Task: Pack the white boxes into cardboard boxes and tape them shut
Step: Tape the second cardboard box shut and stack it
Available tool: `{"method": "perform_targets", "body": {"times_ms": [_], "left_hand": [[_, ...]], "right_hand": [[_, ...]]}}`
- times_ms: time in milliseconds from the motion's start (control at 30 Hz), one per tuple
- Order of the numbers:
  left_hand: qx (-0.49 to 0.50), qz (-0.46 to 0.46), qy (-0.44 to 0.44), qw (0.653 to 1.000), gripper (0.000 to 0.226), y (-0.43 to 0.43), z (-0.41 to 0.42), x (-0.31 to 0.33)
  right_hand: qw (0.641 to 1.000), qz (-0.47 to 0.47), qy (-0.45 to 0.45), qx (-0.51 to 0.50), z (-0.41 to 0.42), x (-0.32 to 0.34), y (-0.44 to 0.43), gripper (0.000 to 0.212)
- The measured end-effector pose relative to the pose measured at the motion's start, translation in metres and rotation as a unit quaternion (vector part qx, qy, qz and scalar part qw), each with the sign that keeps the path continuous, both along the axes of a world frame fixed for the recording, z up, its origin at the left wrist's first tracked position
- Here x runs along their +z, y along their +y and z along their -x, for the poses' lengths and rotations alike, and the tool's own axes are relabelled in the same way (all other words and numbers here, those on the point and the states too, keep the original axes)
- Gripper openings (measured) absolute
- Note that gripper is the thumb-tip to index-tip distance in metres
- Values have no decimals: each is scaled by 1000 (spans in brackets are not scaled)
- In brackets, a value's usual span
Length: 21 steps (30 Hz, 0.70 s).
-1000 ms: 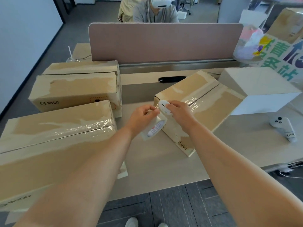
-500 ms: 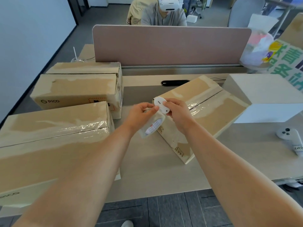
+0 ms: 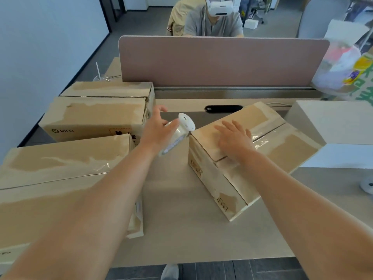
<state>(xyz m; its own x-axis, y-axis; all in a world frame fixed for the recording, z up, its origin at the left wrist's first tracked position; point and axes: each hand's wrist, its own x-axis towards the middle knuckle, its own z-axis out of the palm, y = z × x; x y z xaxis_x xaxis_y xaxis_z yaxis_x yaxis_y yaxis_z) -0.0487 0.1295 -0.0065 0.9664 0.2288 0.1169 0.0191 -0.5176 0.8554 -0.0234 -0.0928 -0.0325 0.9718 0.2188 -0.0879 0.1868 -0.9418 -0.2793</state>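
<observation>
A taped cardboard box (image 3: 282,144) lies slantwise at the desk's centre. My right hand (image 3: 234,136) rests flat on its near end, fingers spread, holding nothing. My left hand (image 3: 155,130) is just left of that box and grips a white hand-held controller (image 3: 185,123) wrapped in clear plastic, raised above the desk beside the box's corner. A white box (image 3: 333,122) stands at the right, touching the cardboard box's far side. Two more taped cardboard boxes sit at the left, one at the back (image 3: 96,114) and one near me (image 3: 50,178).
A pink divider panel (image 3: 222,61) closes off the back of the desk (image 3: 181,229), and a person wearing a white headset sits behind it. A second white controller (image 3: 368,186) lies at the right edge. A plastic cup with a straw (image 3: 101,76) stands at the back left.
My right hand let go of the controller and moved right onto the box top, opening flat. My left hand kept the controller and shifted it slightly left.
</observation>
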Motion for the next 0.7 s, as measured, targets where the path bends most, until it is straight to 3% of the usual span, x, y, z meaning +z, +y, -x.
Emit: {"method": "perform_targets", "body": {"times_ms": [133,333,700], "left_hand": [[-9,-117,39,992,37,6,-21,-12],[-66,-257,88,960,4,9,-66,-52],[-146,-399,260,867,44,-4,-129,-122]], "right_hand": [[993,83,10,81,-17,-13,6,53],[997,73,26,-3,-60,-23,28,53],[991,47,28,-122,-114,-27,45,56]]}}
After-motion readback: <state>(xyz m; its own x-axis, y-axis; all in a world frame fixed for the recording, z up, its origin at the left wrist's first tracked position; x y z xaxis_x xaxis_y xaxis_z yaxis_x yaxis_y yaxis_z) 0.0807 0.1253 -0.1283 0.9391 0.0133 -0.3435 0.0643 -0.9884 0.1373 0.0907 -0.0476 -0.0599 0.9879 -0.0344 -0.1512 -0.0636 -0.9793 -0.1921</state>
